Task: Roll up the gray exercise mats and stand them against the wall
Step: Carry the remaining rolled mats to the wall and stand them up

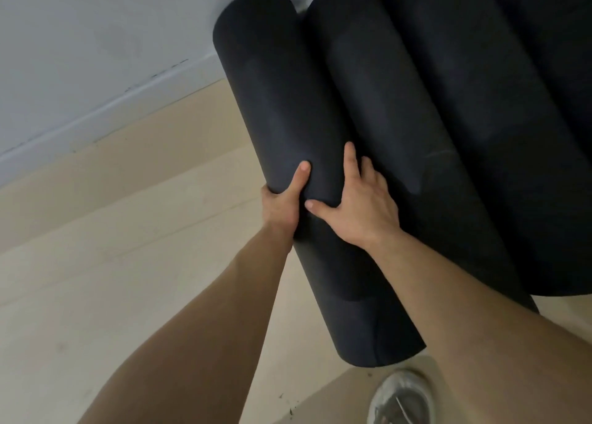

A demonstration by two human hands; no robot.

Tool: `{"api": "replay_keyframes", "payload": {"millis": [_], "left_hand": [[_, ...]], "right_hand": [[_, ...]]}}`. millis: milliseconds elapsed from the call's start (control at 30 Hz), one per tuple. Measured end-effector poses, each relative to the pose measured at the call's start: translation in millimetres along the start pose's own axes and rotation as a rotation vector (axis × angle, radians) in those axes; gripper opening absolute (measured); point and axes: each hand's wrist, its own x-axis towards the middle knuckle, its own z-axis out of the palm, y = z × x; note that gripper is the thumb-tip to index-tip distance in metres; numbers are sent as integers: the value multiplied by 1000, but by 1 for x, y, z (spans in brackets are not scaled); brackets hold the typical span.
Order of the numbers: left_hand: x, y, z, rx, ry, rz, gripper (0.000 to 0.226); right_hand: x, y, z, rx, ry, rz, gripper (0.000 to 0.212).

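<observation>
A dark gray rolled mat (275, 103) stands on end, its top leaning toward the pale wall (80, 39). My left hand (283, 199) grips its left side, thumb wrapped over the front. My right hand (358, 206) lies on its right side, thumb spread across the front and fingers reaching into the gap beside the neighbouring roll. Right of it, two more dark rolled mats (384, 103) (480, 103) stand side by side against the wall.
Light wooden floor (128, 279) spreads to the left, meeting a white baseboard (96, 110). A silver-gray shoe (403, 398) stands just below the held mat's bottom end. Another dark roll fills the top right corner.
</observation>
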Motion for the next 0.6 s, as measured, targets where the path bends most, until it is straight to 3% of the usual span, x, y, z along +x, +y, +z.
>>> {"api": "replay_keyframes", "payload": {"millis": [167, 300, 600], "left_hand": [[-1, 11, -9, 143, -78, -38, 104], [-31, 23, -33, 370, -91, 118, 95], [-116, 52, -217, 745, -174, 198, 83]], "right_hand": [[-9, -7, 0, -102, -8, 64, 117], [-45, -29, -3, -285, 120, 98, 100], [-157, -132, -28, -191, 74, 215, 84]]}}
